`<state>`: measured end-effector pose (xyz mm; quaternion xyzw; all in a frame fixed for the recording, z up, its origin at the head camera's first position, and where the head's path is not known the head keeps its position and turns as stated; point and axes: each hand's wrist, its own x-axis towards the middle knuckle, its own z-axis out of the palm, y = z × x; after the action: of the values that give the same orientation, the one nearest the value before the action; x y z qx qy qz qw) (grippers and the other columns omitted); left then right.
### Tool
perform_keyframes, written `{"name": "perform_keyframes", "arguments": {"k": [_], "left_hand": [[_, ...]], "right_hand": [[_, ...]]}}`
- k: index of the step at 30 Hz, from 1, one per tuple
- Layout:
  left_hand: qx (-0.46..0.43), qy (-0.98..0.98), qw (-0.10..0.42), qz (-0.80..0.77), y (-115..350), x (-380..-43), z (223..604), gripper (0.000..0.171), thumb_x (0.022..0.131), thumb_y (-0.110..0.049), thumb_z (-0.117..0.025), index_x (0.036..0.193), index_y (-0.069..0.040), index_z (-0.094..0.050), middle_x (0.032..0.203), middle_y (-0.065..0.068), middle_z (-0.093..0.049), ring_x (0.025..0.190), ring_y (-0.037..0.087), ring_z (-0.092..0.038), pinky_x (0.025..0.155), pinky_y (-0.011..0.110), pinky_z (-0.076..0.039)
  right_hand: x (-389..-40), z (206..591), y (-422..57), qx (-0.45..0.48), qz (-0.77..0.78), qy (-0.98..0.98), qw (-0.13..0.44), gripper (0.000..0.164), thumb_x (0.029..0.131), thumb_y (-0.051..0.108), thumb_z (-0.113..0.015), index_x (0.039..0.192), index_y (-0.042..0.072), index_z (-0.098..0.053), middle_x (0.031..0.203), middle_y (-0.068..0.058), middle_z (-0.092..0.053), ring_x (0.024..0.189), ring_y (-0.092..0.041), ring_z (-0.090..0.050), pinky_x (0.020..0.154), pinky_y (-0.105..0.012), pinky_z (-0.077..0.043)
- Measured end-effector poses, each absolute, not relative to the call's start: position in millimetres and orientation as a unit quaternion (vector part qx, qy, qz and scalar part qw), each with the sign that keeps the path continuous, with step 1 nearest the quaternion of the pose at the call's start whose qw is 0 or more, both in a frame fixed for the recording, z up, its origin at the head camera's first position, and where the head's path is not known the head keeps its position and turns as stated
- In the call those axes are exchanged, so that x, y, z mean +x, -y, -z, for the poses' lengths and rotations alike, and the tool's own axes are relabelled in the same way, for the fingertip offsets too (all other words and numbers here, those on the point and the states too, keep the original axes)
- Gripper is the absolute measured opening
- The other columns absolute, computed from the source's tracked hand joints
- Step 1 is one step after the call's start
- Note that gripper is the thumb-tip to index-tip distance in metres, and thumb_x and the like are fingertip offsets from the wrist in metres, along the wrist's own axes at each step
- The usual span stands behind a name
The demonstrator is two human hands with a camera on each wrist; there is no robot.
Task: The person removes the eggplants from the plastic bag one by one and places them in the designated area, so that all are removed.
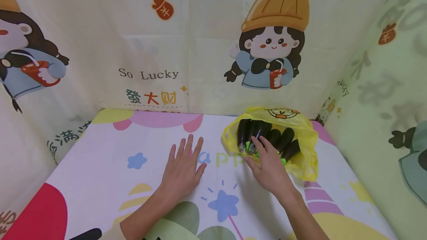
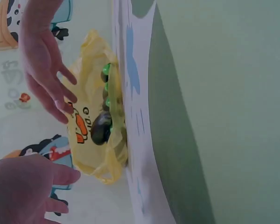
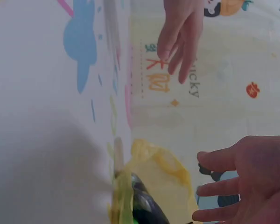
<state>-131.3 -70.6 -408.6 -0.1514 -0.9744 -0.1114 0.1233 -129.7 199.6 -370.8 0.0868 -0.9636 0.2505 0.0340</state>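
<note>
Several dark purple eggplants (image 1: 243, 132) with bright green stem ends lie in a yellow plastic bag (image 1: 308, 140) at the back right of the table, its mouth facing the front. My right hand (image 1: 271, 167) hovers just in front of the bag; its spread fingertips overlap the eggplants in the head view. In the right wrist view, nothing lies between the fingers of that hand (image 3: 256, 182). Left of the bag, my left hand (image 1: 183, 169) is held over the table with fingers spread and nothing in it. Part of the bag's contents is hidden by its sides.
A white table cover (image 1: 110, 166) printed with stars, letters and coloured shapes lies under both hands. Printed curtains (image 1: 207, 47) enclose the back and both sides, and the bag stands close to the back one. A black object (image 1: 86, 234) shows at the lower left edge.
</note>
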Motion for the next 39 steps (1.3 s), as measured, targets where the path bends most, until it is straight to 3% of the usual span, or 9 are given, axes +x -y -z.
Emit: {"name": "perform_keyframes", "arguments": {"k": [5,9,12,16,21,27,34,39], "left_hand": [[-0.196,0.965,0.141,0.101,60.4,-141.1,406.9,0.066,0.099,-0.033,-0.067,0.158,-0.012,-0.044,0.155,0.020,-0.051,0.141,0.040,-0.051,0.117,0.058,-0.037],[-0.243,0.953,0.168,0.072,51.5,-148.7,405.9,0.060,0.095,-0.028,-0.071,0.150,-0.012,-0.054,0.141,0.015,-0.063,0.128,0.034,-0.062,0.107,0.051,-0.048],[-0.270,0.945,0.177,0.062,42.9,-155.8,405.5,0.056,0.094,-0.026,-0.072,0.146,-0.012,-0.057,0.133,0.012,-0.067,0.119,0.030,-0.065,0.098,0.047,-0.053],[-0.297,0.936,0.166,0.095,29.5,-165.3,404.7,0.050,0.094,-0.022,-0.072,0.142,-0.012,-0.061,0.124,0.010,-0.068,0.104,0.027,-0.068,0.088,0.041,-0.057],[-0.312,0.928,0.121,0.166,14.5,-173.1,403.8,0.043,0.094,-0.019,-0.073,0.136,-0.013,-0.065,0.119,0.007,-0.069,0.095,0.022,-0.069,0.082,0.035,-0.059],[-0.307,0.922,0.054,0.230,-0.3,-184.2,404.3,0.042,0.096,-0.017,-0.071,0.138,-0.017,-0.065,0.119,0.006,-0.068,0.099,0.019,-0.065,0.082,0.033,-0.057],[-0.335,0.894,0.023,0.296,-16.0,-200.5,400.4,0.039,0.097,-0.008,-0.068,0.136,-0.012,-0.066,0.123,0.009,-0.070,0.108,0.021,-0.066,0.094,0.036,-0.056],[-0.345,0.882,0.013,0.320,-28.2,-213.4,397.0,0.039,0.096,-0.003,-0.067,0.134,-0.011,-0.068,0.116,0.012,-0.070,0.103,0.023,-0.065,0.086,0.029,-0.054]], "right_hand": [[-133.6,363.1,-215.8,0.068,-0.252,0.964,0.044,0.059,0.102,0.020,-0.067,0.154,0.003,-0.047,0.151,-0.031,-0.039,0.137,-0.055,-0.041,0.106,-0.066,-0.044],[-136.4,357.2,-229.6,0.048,-0.244,0.967,0.062,0.048,0.099,0.012,-0.068,0.145,0.002,-0.057,0.128,-0.029,-0.048,0.116,-0.048,-0.049,0.092,-0.058,-0.048],[-137.4,352.7,-239.3,0.029,-0.238,0.967,0.085,0.042,0.097,0.010,-0.069,0.137,0.001,-0.063,0.113,-0.026,-0.049,0.103,-0.043,-0.047,0.083,-0.050,-0.044],[-136.0,347.0,-254.0,0.003,-0.235,0.965,0.115,0.036,0.095,0.006,-0.069,0.131,0.001,-0.066,0.103,-0.025,-0.047,0.099,-0.043,-0.043,0.078,-0.047,-0.038],[-134.5,340.2,-277.1,-0.036,-0.233,0.964,0.125,0.037,0.095,0.005,-0.067,0.132,-0.001,-0.064,0.107,-0.028,-0.044,0.103,-0.045,-0.039,0.080,-0.051,-0.038],[-134.7,335.2,-299.9,-0.076,-0.231,0.964,0.110,0.040,0.095,0.004,-0.066,0.135,0.002,-0.062,0.129,-0.039,-0.035,0.120,-0.057,-0.031,0.084,-0.063,-0.044],[-137.3,336.7,-317.3,-0.043,-0.221,0.972,0.073,0.043,0.097,0.007,-0.062,0.139,0.003,-0.058,0.139,-0.046,-0.036,0.125,-0.066,-0.033,0.093,-0.074,-0.039],[-142.1,340.3,-328.2,-0.020,-0.225,0.974,0.038,0.045,0.100,0.007,-0.058,0.144,0.004,-0.055,0.145,-0.045,-0.041,0.130,-0.065,-0.038,0.098,-0.074,-0.039]]}}
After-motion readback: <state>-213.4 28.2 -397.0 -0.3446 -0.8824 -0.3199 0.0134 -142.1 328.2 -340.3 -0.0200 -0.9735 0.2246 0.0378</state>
